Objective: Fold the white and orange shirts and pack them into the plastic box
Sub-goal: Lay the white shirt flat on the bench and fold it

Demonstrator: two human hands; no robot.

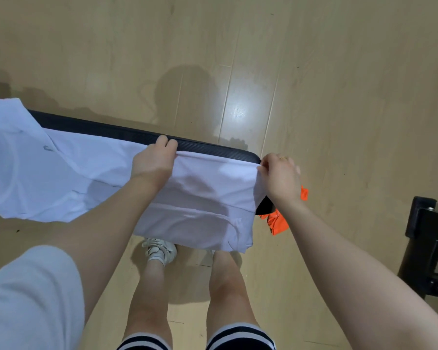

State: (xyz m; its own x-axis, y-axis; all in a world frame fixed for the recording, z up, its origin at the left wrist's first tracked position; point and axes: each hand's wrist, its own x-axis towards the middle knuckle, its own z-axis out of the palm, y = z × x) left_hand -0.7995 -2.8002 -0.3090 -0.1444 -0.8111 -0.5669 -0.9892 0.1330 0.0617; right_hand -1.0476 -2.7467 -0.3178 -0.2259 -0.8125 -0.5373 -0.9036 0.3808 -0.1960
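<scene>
The white shirt lies spread over a black table, with its lower part hanging off the near edge. My left hand grips the shirt's far edge near the table's far rim. My right hand pinches the same edge at the table's right corner. The orange shirt shows as a crumpled bit below the right corner, mostly hidden behind my right wrist and the table. The plastic box is not in view.
Light wooden floor surrounds the table. A black frame or stand stands at the right edge. My legs and a white shoe are below the table's near edge.
</scene>
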